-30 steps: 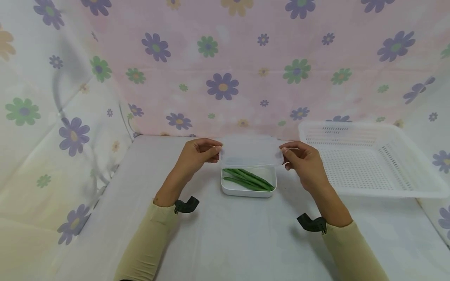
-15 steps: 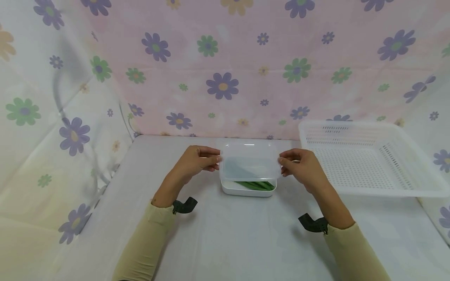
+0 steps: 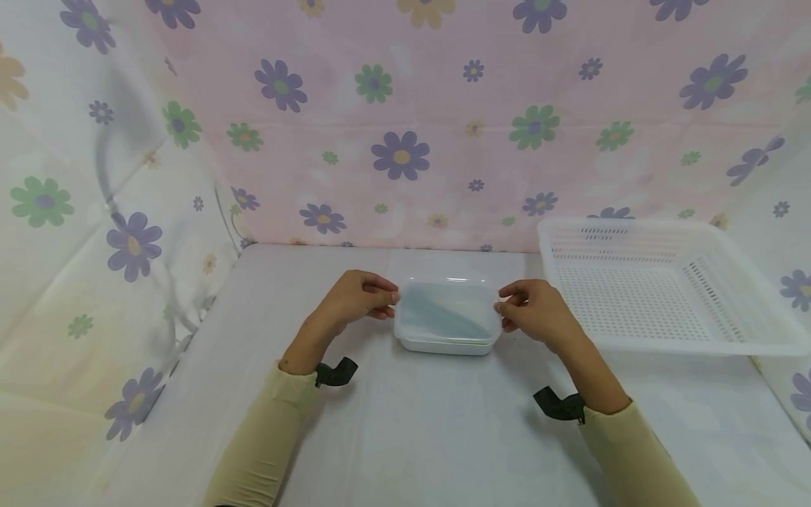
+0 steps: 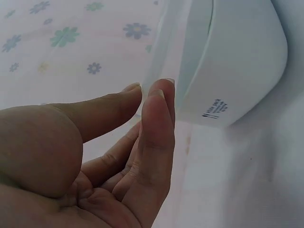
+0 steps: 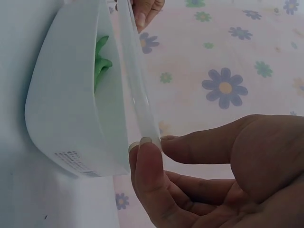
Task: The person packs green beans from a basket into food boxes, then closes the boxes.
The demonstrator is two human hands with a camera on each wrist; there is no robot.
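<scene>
A translucent lid (image 3: 448,310) lies over the white food container (image 3: 443,347) in the middle of the table. My left hand (image 3: 360,299) pinches the lid's left edge between thumb and fingers, and my right hand (image 3: 537,310) pinches its right edge. In the right wrist view a gap shows between lid (image 5: 140,90) and container (image 5: 71,90), so the lid is tilted and not flush. Through that gap the tips of green beans (image 5: 101,61) are visible; from the head they are only a dim shape under the lid.
A large white perforated plastic basket (image 3: 646,348) stands at the right, close to my right hand. Flower-patterned cloth (image 3: 443,105) hangs behind the table and along both sides. A white cloth (image 3: 437,429) covers the table.
Both hands have brought the lid down and toward me, from behind and above the container to over it. The green beans, plainly visible before, are now covered. The container has stayed put.
</scene>
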